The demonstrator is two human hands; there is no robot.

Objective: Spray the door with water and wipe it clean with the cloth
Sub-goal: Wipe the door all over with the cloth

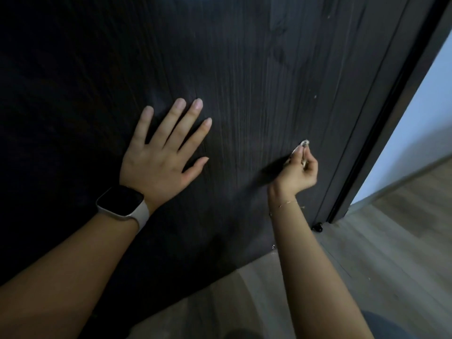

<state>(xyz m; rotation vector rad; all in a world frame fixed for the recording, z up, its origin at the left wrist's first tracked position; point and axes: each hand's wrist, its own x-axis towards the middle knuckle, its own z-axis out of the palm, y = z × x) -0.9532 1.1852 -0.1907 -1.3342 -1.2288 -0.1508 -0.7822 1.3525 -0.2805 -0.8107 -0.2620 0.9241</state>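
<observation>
Door (244, 69) under flat left hand (161, 152); right hand (297, 167) pinches something pale.

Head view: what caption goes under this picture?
Left hand flat on the dark door; right hand pinches something small against it.

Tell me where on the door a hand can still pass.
Free: the door above both hands, and the dark stretch left of the left hand. Crowded: the narrow strip between the right hand, pinching something small and pale, and the door's edge by the frame.
</observation>
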